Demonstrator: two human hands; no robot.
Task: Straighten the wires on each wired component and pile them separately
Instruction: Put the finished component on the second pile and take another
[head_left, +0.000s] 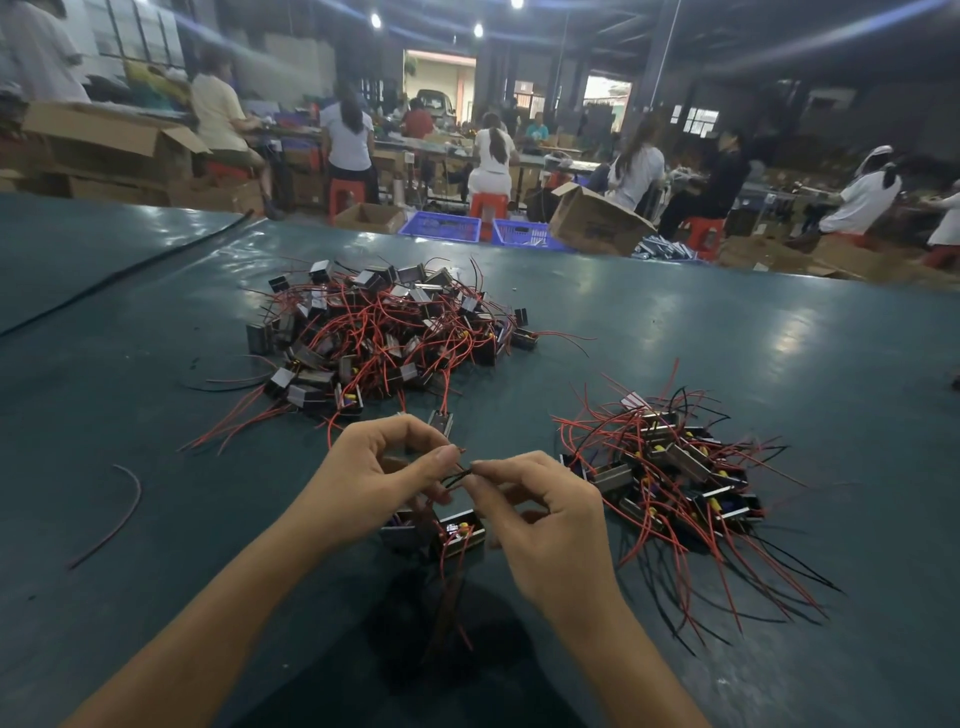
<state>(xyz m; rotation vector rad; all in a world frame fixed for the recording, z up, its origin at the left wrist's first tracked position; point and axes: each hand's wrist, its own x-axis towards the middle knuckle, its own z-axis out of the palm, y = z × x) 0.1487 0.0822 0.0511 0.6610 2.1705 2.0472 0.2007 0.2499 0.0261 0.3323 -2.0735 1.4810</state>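
Observation:
A small black wired component (460, 535) with a yellow part hangs just above the green table, under my hands. My left hand (384, 467) and my right hand (540, 514) both pinch its thin black and red wires (457, 475) between thumb and forefinger, fingertips almost touching. A second component (402, 530) sits partly hidden under my left hand. A large tangled pile of components (384, 332) with red wires lies ahead at the centre. A smaller pile (675, 478) with wires fanned out toward me lies to the right.
A loose red wire (117, 514) lies on the green table (156, 395) at the left, and a black cable (130, 270) runs across the far left. Beyond the table's far edge are blue crates (441, 226), cardboard boxes (597, 218) and seated workers.

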